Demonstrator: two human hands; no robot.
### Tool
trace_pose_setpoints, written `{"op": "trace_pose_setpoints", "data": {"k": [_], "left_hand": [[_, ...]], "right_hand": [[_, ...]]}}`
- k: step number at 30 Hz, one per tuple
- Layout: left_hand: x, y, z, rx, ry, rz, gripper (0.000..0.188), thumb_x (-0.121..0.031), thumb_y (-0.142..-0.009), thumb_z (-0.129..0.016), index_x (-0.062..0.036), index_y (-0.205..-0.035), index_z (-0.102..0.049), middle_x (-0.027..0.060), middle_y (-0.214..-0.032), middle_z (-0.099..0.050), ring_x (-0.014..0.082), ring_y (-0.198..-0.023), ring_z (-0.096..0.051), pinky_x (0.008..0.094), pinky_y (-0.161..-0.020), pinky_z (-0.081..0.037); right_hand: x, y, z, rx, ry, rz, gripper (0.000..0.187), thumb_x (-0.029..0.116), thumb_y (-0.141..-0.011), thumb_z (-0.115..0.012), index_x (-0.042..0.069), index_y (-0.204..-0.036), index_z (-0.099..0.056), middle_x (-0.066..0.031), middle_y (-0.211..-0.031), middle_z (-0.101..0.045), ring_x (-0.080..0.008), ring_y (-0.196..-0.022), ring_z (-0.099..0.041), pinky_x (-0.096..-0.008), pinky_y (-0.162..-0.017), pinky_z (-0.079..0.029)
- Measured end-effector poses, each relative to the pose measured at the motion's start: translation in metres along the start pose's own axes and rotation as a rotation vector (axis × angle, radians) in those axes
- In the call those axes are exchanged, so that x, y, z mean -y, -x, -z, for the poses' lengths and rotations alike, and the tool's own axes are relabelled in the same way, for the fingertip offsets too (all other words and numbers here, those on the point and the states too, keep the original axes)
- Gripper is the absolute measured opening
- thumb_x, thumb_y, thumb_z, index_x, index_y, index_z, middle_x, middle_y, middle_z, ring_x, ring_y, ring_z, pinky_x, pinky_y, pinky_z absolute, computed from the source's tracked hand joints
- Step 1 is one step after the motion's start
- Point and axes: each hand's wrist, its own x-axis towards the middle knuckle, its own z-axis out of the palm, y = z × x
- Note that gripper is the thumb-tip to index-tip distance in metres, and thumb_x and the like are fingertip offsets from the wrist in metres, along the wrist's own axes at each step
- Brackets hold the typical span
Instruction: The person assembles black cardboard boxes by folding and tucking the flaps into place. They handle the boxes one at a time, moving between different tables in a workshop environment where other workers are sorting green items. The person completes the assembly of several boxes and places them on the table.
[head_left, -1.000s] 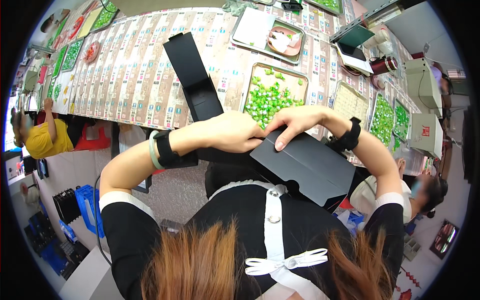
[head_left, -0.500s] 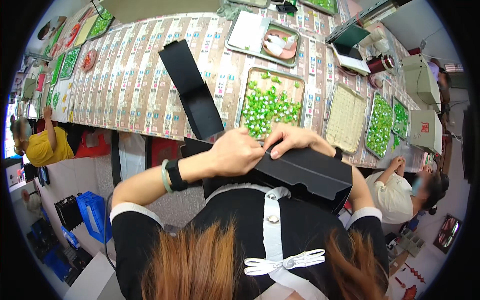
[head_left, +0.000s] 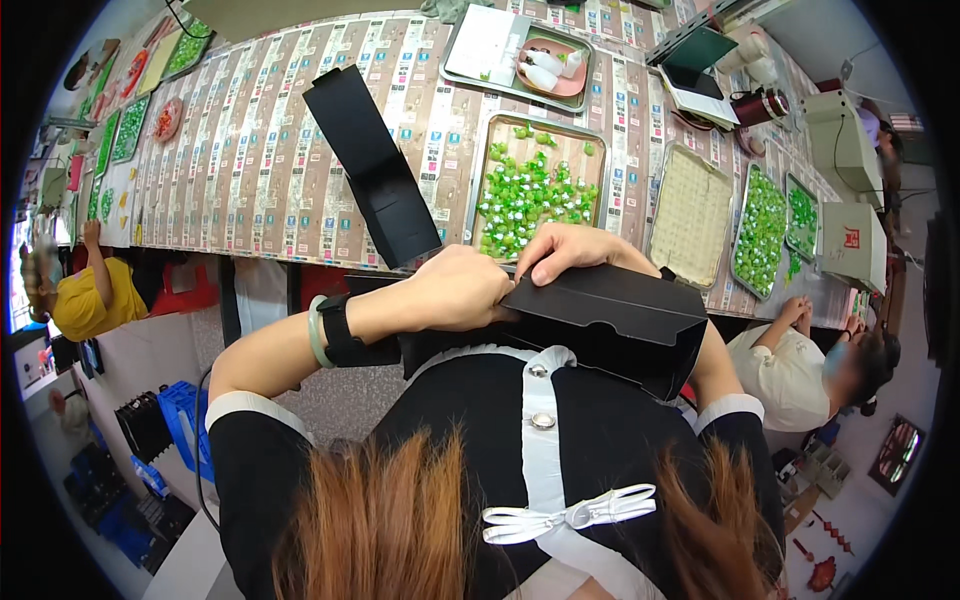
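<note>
A black cardboard box (head_left: 612, 318) lies tilted against my body at the table's near edge, its notched long side facing me. My right hand (head_left: 572, 252) curves over the box's upper side, thumb pressed on the panel near its left end. At that same end my left hand (head_left: 458, 288) is closed, knuckles up, gripping the box's edge; its fingertips are hidden. On the table, left of my hands, stands another black box (head_left: 392, 205) with its long lid (head_left: 350, 115) folded back.
Beyond my hands sits a metal tray (head_left: 482, 150) of small green pieces. Right of it are a beige tray (head_left: 690, 215) and another green-filled tray (head_left: 758, 235). A farther tray (head_left: 490, 45) holds a pink dish (head_left: 568, 88). People sit at both sides, in yellow (head_left: 100, 297) and in white (head_left: 775, 375).
The view has shifted slightly, moving the table items up. My left hand has shifted a little left and down along the box's end; the right hand keeps its hold.
</note>
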Motion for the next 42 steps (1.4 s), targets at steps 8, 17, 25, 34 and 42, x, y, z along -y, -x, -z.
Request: {"op": "trace_pose_setpoints", "data": {"k": [8, 17, 25, 34, 42], "left_hand": [[0.013, -0.006, 0.011, 0.194, 0.234, 0.124, 0.039, -0.038, -0.068, -0.068, 0.0008, -0.072, -0.061, 0.0189, -0.06, -0.057, 0.0354, -0.061, -0.059, 0.0399, -0.059, -0.047], [-0.018, 0.011, -0.004, -0.124, -0.089, 0.155, 0.022, -0.028, -0.072, -0.064, -0.0069, -0.077, -0.065, 0.0147, -0.059, -0.059, 0.0302, -0.055, -0.059, 0.0388, -0.053, -0.048], [0.023, -0.004, 0.0, 0.227, 0.613, 0.081, 0.038, -0.027, -0.072, -0.067, -0.0019, -0.099, -0.061, 0.0207, -0.079, -0.061, 0.0319, -0.075, -0.061, 0.0342, -0.07, -0.048], [-0.028, 0.023, -0.006, -0.338, -0.058, -0.017, 0.029, -0.006, -0.055, -0.064, -0.0076, -0.084, -0.064, 0.0047, -0.063, -0.058, 0.019, -0.061, -0.055, 0.0298, -0.065, -0.042], [-0.002, 0.044, 0.016, -0.242, 0.041, 0.194, 0.029, -0.005, -0.06, -0.067, -0.0073, -0.088, -0.062, 0.0041, -0.077, -0.063, 0.0192, -0.068, -0.057, 0.0318, -0.067, -0.045]], "right_hand": [[-0.007, 0.0, 0.009, -0.03, -0.12, -0.037, 0.031, 0.025, -0.081, -0.061, -0.003, -0.094, -0.062, -0.003, -0.074, -0.063, -0.0071, -0.062, -0.055, -0.0211, -0.056, -0.044], [-0.011, 0.007, 0.017, -0.072, -0.052, 0.09, 0.029, 0.024, -0.081, -0.062, -0.002, -0.094, -0.063, -0.0026, -0.074, -0.063, -0.0066, -0.06, -0.054, -0.0209, -0.055, -0.045], [-0.008, 0.005, 0.022, -0.111, -0.102, 0.012, 0.039, 0.029, -0.076, -0.064, -0.006, -0.093, -0.062, -0.0064, -0.074, -0.063, -0.0099, -0.06, -0.056, -0.0227, -0.053, -0.045], [-0.032, 0.041, 0.025, -0.263, -0.249, 0.232, 0.028, 0.023, -0.079, -0.062, -0.004, -0.085, -0.063, -0.0015, -0.067, -0.06, -0.0066, -0.054, -0.051, -0.0206, -0.049, -0.04], [-0.033, 0.075, -0.016, -0.747, -0.537, 0.459, 0.028, 0.027, -0.084, -0.057, 0.0, -0.087, -0.06, -0.0026, -0.07, -0.059, -0.0086, -0.062, -0.055, -0.0218, -0.059, -0.046]]}}
